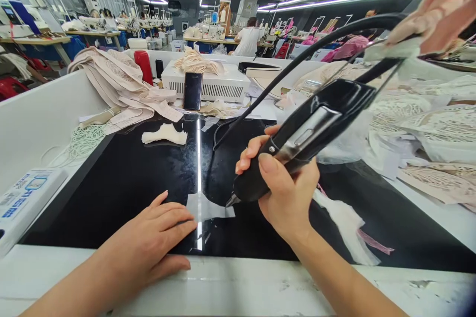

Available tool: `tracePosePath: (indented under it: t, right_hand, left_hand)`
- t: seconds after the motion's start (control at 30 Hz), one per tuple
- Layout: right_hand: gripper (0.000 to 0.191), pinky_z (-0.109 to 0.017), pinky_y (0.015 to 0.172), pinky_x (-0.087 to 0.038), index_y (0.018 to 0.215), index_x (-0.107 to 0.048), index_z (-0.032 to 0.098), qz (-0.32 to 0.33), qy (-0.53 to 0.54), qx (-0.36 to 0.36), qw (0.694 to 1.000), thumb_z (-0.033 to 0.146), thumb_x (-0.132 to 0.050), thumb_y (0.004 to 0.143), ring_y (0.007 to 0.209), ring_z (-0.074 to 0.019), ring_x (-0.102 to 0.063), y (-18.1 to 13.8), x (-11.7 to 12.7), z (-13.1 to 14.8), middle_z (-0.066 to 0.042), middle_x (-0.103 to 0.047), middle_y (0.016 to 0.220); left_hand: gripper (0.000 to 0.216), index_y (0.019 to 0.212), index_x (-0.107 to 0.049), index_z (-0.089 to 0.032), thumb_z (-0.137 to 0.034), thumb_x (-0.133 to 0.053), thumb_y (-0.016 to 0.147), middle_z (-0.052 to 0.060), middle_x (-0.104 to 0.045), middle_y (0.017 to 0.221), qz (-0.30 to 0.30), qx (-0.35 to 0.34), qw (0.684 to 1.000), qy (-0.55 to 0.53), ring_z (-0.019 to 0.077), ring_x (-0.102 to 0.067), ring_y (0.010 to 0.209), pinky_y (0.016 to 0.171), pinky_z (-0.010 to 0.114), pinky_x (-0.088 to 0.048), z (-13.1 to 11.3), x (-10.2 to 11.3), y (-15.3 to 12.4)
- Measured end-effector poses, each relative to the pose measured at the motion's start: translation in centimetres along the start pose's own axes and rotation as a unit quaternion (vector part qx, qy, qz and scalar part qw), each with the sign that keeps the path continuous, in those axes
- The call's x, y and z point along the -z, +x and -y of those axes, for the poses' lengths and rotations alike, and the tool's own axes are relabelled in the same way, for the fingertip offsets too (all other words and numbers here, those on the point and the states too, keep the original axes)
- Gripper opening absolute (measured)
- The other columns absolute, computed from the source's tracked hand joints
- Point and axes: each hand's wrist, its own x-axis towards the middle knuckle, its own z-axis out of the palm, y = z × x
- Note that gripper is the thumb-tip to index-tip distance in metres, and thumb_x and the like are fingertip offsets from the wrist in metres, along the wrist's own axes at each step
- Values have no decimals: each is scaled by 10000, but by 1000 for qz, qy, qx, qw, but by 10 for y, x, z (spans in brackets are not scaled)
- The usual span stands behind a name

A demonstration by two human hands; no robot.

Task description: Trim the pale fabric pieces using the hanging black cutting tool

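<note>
Black glass (pixel 122 183) covers the worktop of a long bench in a bright sewing hall, with a scuffed white edge (pixel 238 287) nearest the camera. At seven o'clock the left hand (pixel 148 240) lies flat and open on the glass, fingertips pressing the near edge of a small pale fabric piece (pixel 208 206). At about five o'clock the right hand (pixel 282 183) is clenched around a black cutting tool (pixel 301 138), whose metal tip touches the right edge of that fabric piece near the centre of the glass. A thick black cable (pixel 297 62) arcs from the tool up toward one o'clock. White fabric scraps (pixel 345 228) lie just right of the wrist. Farther off, at eleven o'clock, sits a small lace scrap (pixel 165 133), beyond it a phone (pixel 193 90) leaning against a white box (pixel 219 81), and a heap of beige garments (pixel 119 79) at ten o'clock. Lace pieces (pixel 427 119) pile up at two o'clock. Another person's hand (pixel 442 5) shows at the top right corner.
</note>
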Motion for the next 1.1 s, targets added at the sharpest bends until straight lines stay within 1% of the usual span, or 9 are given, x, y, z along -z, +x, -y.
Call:
tracePosePath:
  t: [0.13,0.23,0.3,0.37,0.47,0.63,0.83,0.97,1.1]
  right_hand:
    - [332,-302,585,-505,1048,-560,256,2,14,7,1000,336,-784,816,617,-136,-590,3,-4,0,47,-621,794]
    - [342,-295,579,-516,1039,-559,256,-5,38,5,999,345,-790,803,608,-129,-593,2,-14,2,51,-623,793]
    - [352,-288,554,-516,1028,-548,259,-4,47,-5,999,345,-793,790,596,-125,-593,-1,-22,4,54,-622,788]
    - [333,-279,528,-507,993,-525,261,5,57,-15,998,306,-782,786,574,-121,-581,-4,-30,6,59,-619,766]
    - [290,-268,518,-496,923,-492,261,27,81,-20,996,209,-741,785,556,-112,-554,-7,-39,6,69,-601,721]
    - [279,-275,546,-496,916,-504,253,39,89,-27,995,155,-716,764,576,-110,-567,-10,-41,5,65,-599,739]
    - [302,-278,568,-504,929,-491,247,35,76,-46,995,163,-716,746,583,-103,-586,-15,-36,8,64,-622,764]
    - [286,-268,544,-493,908,-481,251,29,76,-45,996,194,-716,754,588,-103,-578,-17,-34,9,66,-615,765]
    - [288,-287,569,-518,916,-488,247,32,61,-42,997,191,-718,752,598,-110,-593,-18,-33,10,58,-613,774]
  left_hand:
    - [265,1270,-605,-279,-258,-469,1044,-7,-694,1146,-18,9,998,-55,155,-654,1084,1214,415,-343,-2,8,11]
    - [278,1228,-630,-259,-229,-416,1054,23,-688,1156,-43,4,995,-86,169,-643,1097,1089,339,-486,7,10,22]
    - [288,1230,-641,-247,-227,-414,1053,46,-680,1191,-43,-13,994,-96,183,-630,1124,1010,319,-533,15,10,30]
    - [293,1250,-640,-239,-217,-429,1049,61,-666,1235,-22,-34,994,-102,188,-615,1148,1007,322,-527,21,10,35]
    - [291,1291,-621,-236,-218,-512,1021,71,-633,1324,14,-49,993,-104,208,-570,1230,1072,349,-482,25,8,39]
    - [339,1326,-606,-257,-226,-587,989,62,-597,1382,45,-44,993,-104,228,-499,1317,1139,387,-421,24,7,38]
    - [347,1336,-604,-248,-255,-593,989,66,-584,1393,58,-33,992,-111,233,-458,1349,1155,374,-396,20,9,39]
    - [342,1328,-611,-256,-247,-595,986,59,-594,1386,53,-33,992,-111,240,-458,1347,1137,375,-414,20,10,39]
    - [340,1324,-615,-262,-244,-598,984,54,-600,1378,50,-32,992,-112,238,-466,1336,1123,371,-425,21,11,39]
